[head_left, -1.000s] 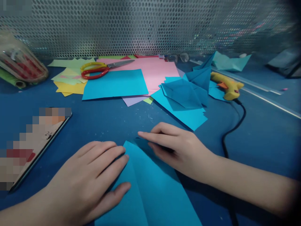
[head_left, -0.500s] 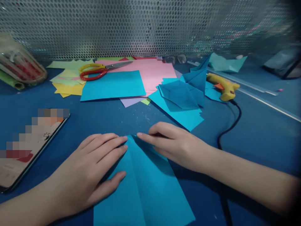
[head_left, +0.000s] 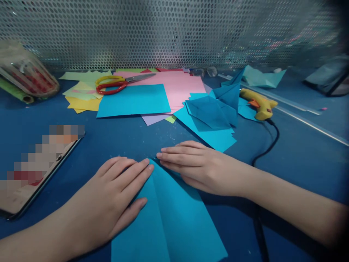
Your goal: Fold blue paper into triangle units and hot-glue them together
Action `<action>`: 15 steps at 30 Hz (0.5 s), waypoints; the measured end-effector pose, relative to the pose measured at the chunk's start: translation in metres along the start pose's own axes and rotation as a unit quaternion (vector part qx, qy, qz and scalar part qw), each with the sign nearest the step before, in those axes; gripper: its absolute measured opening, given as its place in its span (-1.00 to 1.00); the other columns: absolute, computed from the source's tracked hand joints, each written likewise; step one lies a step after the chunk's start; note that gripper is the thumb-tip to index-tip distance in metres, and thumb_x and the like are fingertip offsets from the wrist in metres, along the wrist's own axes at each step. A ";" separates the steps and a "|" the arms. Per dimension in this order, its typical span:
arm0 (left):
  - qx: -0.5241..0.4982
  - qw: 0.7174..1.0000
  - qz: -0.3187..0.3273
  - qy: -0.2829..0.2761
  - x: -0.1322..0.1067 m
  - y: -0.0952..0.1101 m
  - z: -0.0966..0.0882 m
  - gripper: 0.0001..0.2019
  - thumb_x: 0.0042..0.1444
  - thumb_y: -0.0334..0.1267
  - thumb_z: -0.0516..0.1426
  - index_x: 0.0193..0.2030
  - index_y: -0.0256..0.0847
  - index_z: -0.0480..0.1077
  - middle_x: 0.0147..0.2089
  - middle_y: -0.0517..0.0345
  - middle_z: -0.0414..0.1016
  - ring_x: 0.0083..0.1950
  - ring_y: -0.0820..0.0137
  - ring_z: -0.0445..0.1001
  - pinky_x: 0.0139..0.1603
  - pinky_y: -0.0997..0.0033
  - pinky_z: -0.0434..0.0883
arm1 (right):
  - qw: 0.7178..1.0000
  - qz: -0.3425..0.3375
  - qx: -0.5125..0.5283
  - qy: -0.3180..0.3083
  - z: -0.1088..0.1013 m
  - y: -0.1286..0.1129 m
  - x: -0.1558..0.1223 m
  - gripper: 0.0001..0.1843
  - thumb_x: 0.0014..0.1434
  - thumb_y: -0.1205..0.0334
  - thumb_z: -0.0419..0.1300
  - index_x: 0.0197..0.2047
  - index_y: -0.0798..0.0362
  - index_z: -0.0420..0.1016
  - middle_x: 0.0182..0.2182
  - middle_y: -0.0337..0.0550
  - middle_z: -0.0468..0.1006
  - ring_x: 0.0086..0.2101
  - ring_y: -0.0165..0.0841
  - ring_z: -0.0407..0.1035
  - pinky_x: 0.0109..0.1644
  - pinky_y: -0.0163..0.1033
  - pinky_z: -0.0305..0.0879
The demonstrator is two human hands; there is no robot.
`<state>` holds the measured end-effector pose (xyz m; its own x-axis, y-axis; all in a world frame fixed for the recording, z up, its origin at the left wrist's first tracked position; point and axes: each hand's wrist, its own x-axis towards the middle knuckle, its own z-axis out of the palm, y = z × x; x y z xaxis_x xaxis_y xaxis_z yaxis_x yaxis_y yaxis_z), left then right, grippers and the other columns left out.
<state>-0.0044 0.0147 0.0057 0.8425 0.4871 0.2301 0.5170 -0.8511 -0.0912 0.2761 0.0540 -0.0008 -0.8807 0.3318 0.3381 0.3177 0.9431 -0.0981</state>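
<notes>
The left hand (head_left: 109, 198) lies flat, its grip spread with fingers straight and close together, pressing the left flap of a folded blue paper (head_left: 177, 218) onto the counter (head_left: 114, 140). The right hand (head_left: 199, 167) has its grip spread too, palm down on the paper's right flap. The fingertips of both hands nearly meet at the paper's pointed far tip. From there the paper fans out toward the person, a crease running down between the two grips. Just beyond the right grip lies a pile of blue sheets (head_left: 215, 134), and farther to its right a yellow glue gun (head_left: 259, 105). Well beyond the left grip, red-and-yellow scissors (head_left: 114, 83) rest on coloured sheets.
</notes>
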 end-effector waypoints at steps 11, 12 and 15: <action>0.028 0.999 0.001 0.027 0.003 0.006 0.004 -0.57 0.53 -0.25 -0.16 0.24 -0.33 0.45 0.30 -0.03 0.51 0.24 0.24 0.51 0.21 0.21 0.26 | 1.000 -0.013 -0.002 -0.024 -0.002 0.001 -0.002 -0.56 0.54 0.37 -0.14 0.22 0.24 0.51 0.25 0.02 0.48 0.29 -0.30 0.32 0.32 -0.15 0.34; 0.035 0.999 0.003 0.030 0.004 0.007 0.004 -0.57 0.53 -0.26 -0.16 0.23 -0.35 0.46 0.29 -0.06 0.51 0.23 0.22 0.52 0.19 0.21 0.28 | 1.000 -0.013 -0.010 -0.023 -0.002 0.001 -0.002 -0.56 0.54 0.37 -0.13 0.22 0.23 0.51 0.25 0.02 0.48 0.30 -0.31 0.32 0.32 -0.15 0.34; 0.058 0.997 0.025 0.040 0.004 0.009 0.005 -0.58 0.51 -0.32 -0.14 0.16 -0.40 0.49 0.24 -0.13 0.55 0.17 0.19 0.57 0.13 0.20 0.33 | 0.999 -0.011 -0.024 -0.023 -0.001 0.000 -0.004 -0.56 0.53 0.38 -0.14 0.24 0.23 0.49 0.27 0.01 0.46 0.31 -0.30 0.29 0.34 -0.12 0.33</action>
<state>0.0044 0.0106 0.0009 0.8551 0.4244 0.2978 0.4933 -0.8427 -0.2155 0.2797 0.0523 -0.0006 -0.9023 0.3131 0.2963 0.3141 0.9483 -0.0453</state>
